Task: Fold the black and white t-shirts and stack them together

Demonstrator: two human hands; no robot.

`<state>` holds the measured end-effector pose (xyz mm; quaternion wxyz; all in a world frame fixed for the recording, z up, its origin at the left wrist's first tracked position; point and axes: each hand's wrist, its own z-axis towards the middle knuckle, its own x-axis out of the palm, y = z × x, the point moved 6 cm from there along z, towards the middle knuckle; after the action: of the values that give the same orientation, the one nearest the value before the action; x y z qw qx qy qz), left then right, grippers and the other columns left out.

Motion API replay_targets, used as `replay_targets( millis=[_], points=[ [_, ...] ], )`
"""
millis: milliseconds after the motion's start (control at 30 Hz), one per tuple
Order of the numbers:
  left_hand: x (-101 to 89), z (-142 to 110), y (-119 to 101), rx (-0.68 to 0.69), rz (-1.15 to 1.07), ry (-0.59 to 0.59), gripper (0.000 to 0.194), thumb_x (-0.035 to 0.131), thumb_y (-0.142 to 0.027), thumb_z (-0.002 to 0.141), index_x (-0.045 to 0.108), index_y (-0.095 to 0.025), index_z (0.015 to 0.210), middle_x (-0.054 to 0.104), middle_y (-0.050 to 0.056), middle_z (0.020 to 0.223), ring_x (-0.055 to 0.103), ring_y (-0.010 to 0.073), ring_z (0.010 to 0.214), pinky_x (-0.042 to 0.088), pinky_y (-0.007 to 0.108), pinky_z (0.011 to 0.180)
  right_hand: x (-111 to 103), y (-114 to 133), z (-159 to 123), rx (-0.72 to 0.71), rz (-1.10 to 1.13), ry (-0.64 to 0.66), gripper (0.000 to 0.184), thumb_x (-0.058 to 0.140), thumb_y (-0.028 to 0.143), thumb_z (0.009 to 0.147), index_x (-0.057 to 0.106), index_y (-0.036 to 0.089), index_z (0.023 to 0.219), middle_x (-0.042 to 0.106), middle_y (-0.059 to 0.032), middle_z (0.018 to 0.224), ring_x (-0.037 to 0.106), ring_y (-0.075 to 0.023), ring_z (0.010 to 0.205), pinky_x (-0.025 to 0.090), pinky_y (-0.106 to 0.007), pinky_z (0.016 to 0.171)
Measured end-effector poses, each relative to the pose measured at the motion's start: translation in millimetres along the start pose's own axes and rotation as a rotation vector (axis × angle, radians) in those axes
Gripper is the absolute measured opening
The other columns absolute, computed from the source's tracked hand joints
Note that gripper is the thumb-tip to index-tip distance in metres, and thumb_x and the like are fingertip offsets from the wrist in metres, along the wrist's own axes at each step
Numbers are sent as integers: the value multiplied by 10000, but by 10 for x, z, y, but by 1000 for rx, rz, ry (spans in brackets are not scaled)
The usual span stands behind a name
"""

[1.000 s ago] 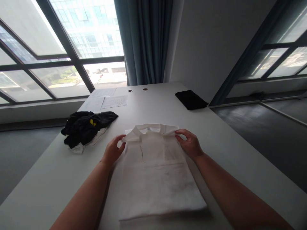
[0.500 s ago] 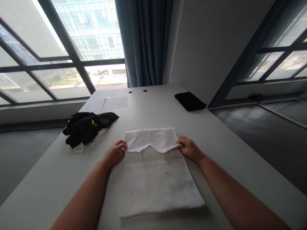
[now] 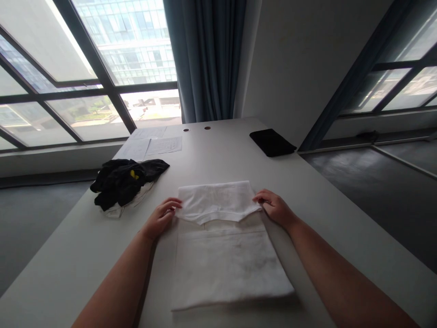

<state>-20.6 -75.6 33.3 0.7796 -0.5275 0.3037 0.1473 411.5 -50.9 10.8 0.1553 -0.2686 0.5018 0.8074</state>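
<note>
Left hand [image 3: 160,219] and right hand [image 3: 275,209] flank a folded white shirt [image 3: 227,259] on a white tabletop [image 3: 218,155].
Both grips released, fingers open at the top fold's edges; the shirt lies flat, near a crumpled black garment [image 3: 119,184].

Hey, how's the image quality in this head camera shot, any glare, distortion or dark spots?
In the head view, the left window is overexposed with strong glare, the window frames lean from wide-angle distortion, the black garment sinks into shadow, and the folded white garment looks slightly soft.
</note>
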Motion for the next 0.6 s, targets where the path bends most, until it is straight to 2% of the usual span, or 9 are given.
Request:
replay_targets(
  millis=[67,133,233,300,433,500,600],
  points=[
    [-77,51,161,-103,28,-209,325,468,-373,942,729,-226,1069,707,89,1219,672,210,1107,568,300,912,-59,-92,46,44,-5,-141,295,487,195,832,737,201,989,688,-64,1004,637,-208,913,521,-316,840],
    [-86,133,327,-226,70,-318,398,461,-447,957,705,-223,1178,726,82,1175,686,194,1012,563,286,852,-42,-168,130,75,-31,-188,307,503,260,886,739,200,1073,685,-67,1039,637,-204,926,521,-308,817],
    [32,336,480,-358,113,-233,504,440,-499,974,611,-261,1384,749,33,1036,677,147,792,521,241,725,69,-231,313,67,-66,-132,361,533,349,927,741,208,1186,686,-70,1060,631,-199,909,521,-303,800],
    [106,477,490,-389,160,-166,524,462,-508,971,579,-295,1434,739,-1,937,655,131,728,483,223,687,127,-275,436,75,-91,-103,355,552,371,926,762,209,1161,696,-62,1023,626,-191,865,519,-300,802],
    [162,680,414,-402,262,-167,408,523,-475,948,724,-286,1249,741,6,859,668,166,807,477,242,739,160,-431,620,190,-119,-103,329,611,377,906,779,211,1137,729,-46,961,640,-179,823,514,-284,800],
    [177,733,399,-423,286,-180,373,538,-455,941,757,-275,1183,764,18,898,681,182,841,491,256,772,155,-501,678,232,-128,-125,347,657,396,882,778,206,1145,735,-42,926,648,-178,809,513,-279,782],
    [191,775,418,-455,313,-196,377,553,-449,938,760,-258,1188,790,42,1002,703,201,927,508,267,827,168,-583,747,270,-103,-148,357,696,431,849,791,184,1088,736,-42,878,656,-175,770,506,-268,730]
  ],
)
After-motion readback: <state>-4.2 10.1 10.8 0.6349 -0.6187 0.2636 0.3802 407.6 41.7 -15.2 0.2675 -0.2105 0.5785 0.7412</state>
